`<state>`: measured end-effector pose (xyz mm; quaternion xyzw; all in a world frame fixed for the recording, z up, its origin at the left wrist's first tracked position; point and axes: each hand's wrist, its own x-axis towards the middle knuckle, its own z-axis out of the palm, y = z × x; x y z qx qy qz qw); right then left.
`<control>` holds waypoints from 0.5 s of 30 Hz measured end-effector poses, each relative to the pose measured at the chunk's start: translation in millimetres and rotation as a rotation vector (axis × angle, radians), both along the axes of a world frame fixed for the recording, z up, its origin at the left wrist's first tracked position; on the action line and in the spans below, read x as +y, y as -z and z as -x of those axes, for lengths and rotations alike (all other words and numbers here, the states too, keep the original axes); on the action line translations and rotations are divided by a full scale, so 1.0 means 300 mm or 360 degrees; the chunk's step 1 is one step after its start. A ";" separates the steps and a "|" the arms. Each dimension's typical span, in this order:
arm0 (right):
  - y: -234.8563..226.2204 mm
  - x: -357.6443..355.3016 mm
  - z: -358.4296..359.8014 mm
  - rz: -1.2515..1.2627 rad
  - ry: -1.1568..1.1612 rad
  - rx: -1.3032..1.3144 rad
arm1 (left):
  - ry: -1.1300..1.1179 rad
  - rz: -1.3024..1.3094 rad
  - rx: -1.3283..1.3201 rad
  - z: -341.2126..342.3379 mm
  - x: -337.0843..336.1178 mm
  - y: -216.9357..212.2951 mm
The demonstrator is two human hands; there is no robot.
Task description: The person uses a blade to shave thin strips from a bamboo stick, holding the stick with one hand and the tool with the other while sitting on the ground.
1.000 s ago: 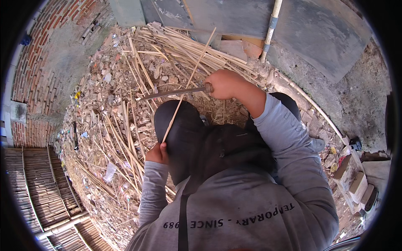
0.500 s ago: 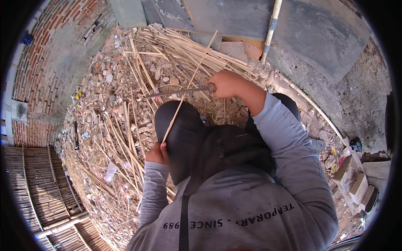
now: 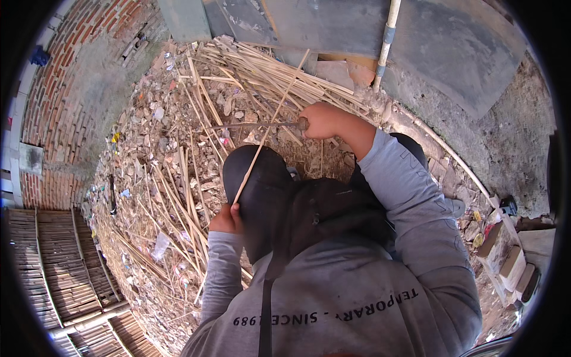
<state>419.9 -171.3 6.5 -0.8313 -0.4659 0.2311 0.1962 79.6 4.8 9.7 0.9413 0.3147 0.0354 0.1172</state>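
My left hand is closed around the near end of a thin bamboo strip, beside my left knee. From there the strip slants up and away to the right, past the knee. A long, narrow-bladed knife is in my right hand, whose fingers wrap its handle. The blade points left and crosses the strip beyond the knee; whether it cuts into the strip I cannot tell.
A pile of bamboo strips lies ahead against grey panels. More loose strips are scattered over rubble at left. A pipe stands upright ahead. Brick wall and bamboo slatting are at far left; wooden blocks at right.
The knife's blade has swung so its tip sits farther away, lying more level across the strip. My left hand and the strip stay nearly where they were; the whole view has shifted slightly.
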 end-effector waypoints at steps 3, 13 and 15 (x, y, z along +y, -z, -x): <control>0.013 -0.037 -0.054 -0.0154 0.0187 -0.0098 | 0.0005 -0.0037 0.0053 -0.007 0.003 -0.015; -0.076 -0.008 0.033 -0.0818 0.0282 0.1405 | 0.0057 0.0010 0.0044 0.003 -0.010 -0.094; -0.064 -0.013 0.024 -0.0906 0.0306 0.1593 | 0.0086 -0.0012 0.0025 0.003 -0.014 -0.109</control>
